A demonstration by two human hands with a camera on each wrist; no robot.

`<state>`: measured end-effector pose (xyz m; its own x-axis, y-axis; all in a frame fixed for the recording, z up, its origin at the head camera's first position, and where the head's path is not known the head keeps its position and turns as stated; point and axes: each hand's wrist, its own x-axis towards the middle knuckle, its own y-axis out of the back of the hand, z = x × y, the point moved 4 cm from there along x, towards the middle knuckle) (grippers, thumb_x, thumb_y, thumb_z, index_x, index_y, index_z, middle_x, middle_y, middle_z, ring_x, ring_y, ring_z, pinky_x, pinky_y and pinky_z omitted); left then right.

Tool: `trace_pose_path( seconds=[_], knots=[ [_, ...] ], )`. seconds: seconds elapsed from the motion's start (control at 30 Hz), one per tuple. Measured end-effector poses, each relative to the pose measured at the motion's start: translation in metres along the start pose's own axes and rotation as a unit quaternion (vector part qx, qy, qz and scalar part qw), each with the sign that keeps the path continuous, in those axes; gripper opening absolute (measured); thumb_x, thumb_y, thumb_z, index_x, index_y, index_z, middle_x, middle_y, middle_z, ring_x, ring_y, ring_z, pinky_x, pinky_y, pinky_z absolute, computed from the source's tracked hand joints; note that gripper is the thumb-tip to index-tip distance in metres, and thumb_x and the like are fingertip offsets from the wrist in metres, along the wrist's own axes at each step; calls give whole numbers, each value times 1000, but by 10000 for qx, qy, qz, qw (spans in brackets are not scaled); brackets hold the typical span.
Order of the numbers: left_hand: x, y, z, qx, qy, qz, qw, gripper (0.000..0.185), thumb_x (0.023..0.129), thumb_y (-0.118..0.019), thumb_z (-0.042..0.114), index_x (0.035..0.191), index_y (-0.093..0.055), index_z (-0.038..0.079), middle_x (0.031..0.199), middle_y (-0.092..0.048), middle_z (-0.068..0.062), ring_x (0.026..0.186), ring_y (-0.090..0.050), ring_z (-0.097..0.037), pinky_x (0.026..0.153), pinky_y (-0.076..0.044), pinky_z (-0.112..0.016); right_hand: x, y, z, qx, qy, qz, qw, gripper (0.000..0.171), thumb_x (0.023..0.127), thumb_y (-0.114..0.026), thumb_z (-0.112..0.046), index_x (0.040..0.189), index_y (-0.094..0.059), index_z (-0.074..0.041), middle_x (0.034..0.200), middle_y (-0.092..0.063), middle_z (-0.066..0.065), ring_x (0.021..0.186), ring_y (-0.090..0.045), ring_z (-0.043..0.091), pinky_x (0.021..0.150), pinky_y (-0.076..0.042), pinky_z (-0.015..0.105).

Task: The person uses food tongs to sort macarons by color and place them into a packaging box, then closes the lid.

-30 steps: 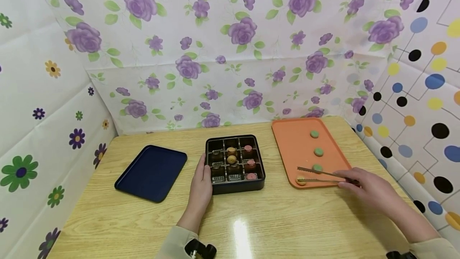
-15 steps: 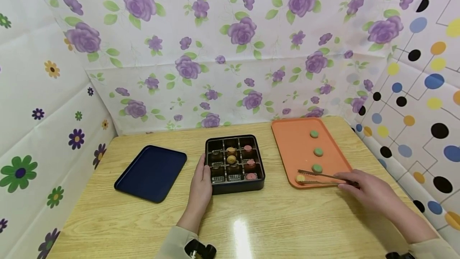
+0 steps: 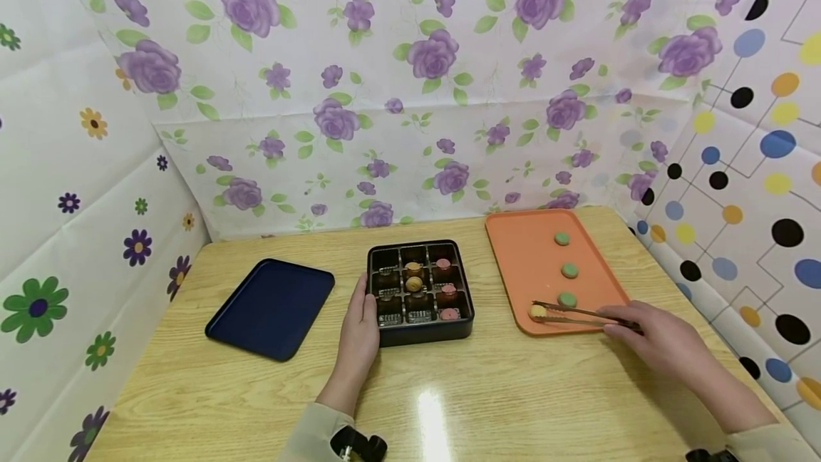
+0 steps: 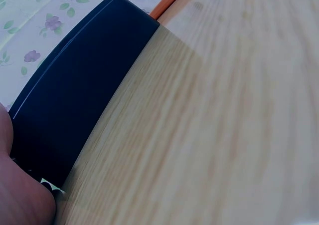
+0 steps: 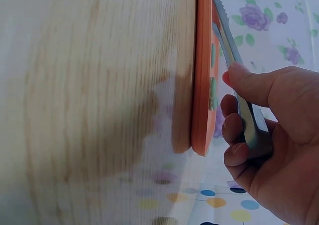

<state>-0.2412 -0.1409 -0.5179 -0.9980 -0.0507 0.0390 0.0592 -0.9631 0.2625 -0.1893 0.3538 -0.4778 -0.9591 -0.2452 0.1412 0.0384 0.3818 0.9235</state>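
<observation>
My right hand (image 3: 648,337) grips metal tongs (image 3: 577,314) whose tips close around a yellow round sweet (image 3: 536,311) at the near left corner of the orange tray (image 3: 522,262). Three green sweets (image 3: 569,270) lie in a row on that tray. In the right wrist view my thumb and fingers (image 5: 239,135) pinch the tongs (image 5: 234,60) beside the tray's edge (image 5: 202,75). My left hand (image 3: 359,330) rests against the left side of the black compartment box (image 3: 420,292), which holds yellow and pink sweets. The left wrist view shows the box wall (image 4: 79,100).
A dark blue tray (image 3: 271,307) lies at the left of the wooden table (image 3: 449,391). Floral sheets wall in the back and left; a dotted sheet walls the right, close to the orange tray.
The tongs' tips have narrowed onto the yellow sweet and shifted slightly away from the tray's near edge. My left hand has stayed on the box.
</observation>
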Motion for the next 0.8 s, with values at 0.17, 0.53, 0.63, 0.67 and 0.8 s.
trace_pose_path(
  seconds=[0.17,0.53,0.63,0.67,0.8],
  knots=[
    [0,0,-1,-14,4,-20,10000,58,124,-30,31,180,-16,19,184,-15,-4,169,-14,-32,133,-19,-60,0,-1,-1,3,-65,42,10000,32,108,-76,-28,137,-80,-13,126,-77,15,119,-70,50,93,-55,71],
    [-1,0,0,-27,64,-18,10000,58,124,-30,31,180,-17,20,184,-15,-5,169,-15,-33,133,-19,-61,-1,-2,0,-166,21,267,9995,29,106,-79,-26,133,-82,-14,120,-79,11,107,-74,43,82,-58,65],
    [-1,0,0,-24,54,-33,10000,58,124,-30,31,180,-16,20,184,-15,-5,168,-15,-33,133,-19,-61,0,-2,0,-198,-4,316,9993,28,107,-78,-27,133,-82,-15,113,-78,5,93,-74,31,73,-58,53],
    [-1,0,0,-29,45,-34,10000,58,124,-30,31,180,-16,20,184,-15,-5,168,-15,-33,133,-19,-61,0,-2,-1,-203,-22,323,9993,28,107,-78,-27,132,-82,-16,108,-77,1,86,-70,26,68,-55,48],
    [0,0,0,-29,19,-28,10000,58,124,-30,30,180,-17,20,184,-15,-5,168,-15,-34,133,-19,-62,1,0,-2,-210,-104,384,9990,26,108,-77,-29,131,-82,-19,92,-67,-10,71,-51,11,61,-39,34]
  ],
)
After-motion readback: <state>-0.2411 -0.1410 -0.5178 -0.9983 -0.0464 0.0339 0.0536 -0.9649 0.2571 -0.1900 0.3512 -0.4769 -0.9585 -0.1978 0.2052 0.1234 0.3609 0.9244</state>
